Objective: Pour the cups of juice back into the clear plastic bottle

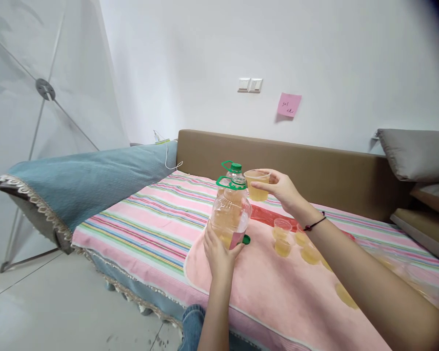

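Observation:
My left hand [219,251] is wrapped round the lower part of a clear plastic jug [229,209] with a green handle ring. Its mouth has no cap on it, and pale yellow liquid is low inside. Just behind stands a second jug with a green cap [236,166], mostly hidden by the first. Raised beside the jug necks, my right hand [280,187] grips a clear plastic cup [258,187] of yellow liquid. A loose green cap [246,239] lies by my left thumb. Several filled cups [282,246] stand under my right forearm, partly hidden.
A pink mat [256,287] lies over the striped cover [142,214] of a sofa bed. Behind the cups is a flat red item [270,217]. The brown backrest [296,161] runs along the wall; grey cushions [417,153] are stacked at right, a blue-covered armrest [95,170] at left.

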### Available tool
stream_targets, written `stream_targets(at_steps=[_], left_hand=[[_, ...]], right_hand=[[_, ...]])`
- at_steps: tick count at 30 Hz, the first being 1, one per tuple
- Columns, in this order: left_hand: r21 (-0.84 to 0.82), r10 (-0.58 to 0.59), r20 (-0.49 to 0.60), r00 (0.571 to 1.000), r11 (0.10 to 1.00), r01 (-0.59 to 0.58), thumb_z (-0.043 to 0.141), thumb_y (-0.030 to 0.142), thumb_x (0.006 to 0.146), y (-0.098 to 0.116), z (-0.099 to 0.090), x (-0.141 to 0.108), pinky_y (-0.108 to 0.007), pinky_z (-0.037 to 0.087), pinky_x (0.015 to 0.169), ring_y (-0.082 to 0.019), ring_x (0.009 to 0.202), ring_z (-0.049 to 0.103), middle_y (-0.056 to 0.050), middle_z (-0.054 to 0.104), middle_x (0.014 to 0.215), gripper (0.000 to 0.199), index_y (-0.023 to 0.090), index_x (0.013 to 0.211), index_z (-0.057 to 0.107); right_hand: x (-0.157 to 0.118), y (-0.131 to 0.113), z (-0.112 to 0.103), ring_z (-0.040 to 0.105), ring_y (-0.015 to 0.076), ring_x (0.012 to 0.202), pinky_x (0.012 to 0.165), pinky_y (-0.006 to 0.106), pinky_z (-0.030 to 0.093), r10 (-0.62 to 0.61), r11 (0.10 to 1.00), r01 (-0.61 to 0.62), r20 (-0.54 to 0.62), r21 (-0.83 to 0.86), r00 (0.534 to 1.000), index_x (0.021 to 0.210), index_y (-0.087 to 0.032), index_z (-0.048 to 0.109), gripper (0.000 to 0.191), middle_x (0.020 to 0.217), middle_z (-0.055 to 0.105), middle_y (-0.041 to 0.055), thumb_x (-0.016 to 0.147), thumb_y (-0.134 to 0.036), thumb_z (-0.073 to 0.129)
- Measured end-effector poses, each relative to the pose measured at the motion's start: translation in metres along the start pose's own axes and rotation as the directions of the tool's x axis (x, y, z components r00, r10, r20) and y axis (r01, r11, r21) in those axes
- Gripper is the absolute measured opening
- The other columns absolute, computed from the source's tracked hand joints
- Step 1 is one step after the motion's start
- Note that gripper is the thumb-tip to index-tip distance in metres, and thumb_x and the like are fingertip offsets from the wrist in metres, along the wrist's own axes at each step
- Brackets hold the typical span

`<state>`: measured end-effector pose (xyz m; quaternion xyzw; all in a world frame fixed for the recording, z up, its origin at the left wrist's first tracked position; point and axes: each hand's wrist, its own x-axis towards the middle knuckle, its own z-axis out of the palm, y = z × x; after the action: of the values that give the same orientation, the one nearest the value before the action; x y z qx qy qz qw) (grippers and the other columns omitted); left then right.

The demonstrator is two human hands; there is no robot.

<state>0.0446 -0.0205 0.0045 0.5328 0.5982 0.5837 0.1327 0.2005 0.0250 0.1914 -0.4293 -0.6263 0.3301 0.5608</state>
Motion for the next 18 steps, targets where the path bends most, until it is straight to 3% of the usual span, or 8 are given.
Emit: stream_targets(at_steps=[18], left_hand=[[-0.001,-0.008,-0.006,1.000,1.000,0.008,0.088,0.028,0.055,0.002,0.000,-0.001,-0.052,0.034,0.115,-0.036,0.143,0.038,-0.021,0.043,0.147,0.108,0.018,0.144,0.027]], right_hand=[[0.011,-0.008,-0.012,0.071,0.0300,0.102,0.089,0.047,0.057,-0.027,0.993,0.039,0.106,-0.115,0.994,0.102,-0.020,0.071,0.052,0.108,0.077,0.0106,0.057,-0.036,0.091]])
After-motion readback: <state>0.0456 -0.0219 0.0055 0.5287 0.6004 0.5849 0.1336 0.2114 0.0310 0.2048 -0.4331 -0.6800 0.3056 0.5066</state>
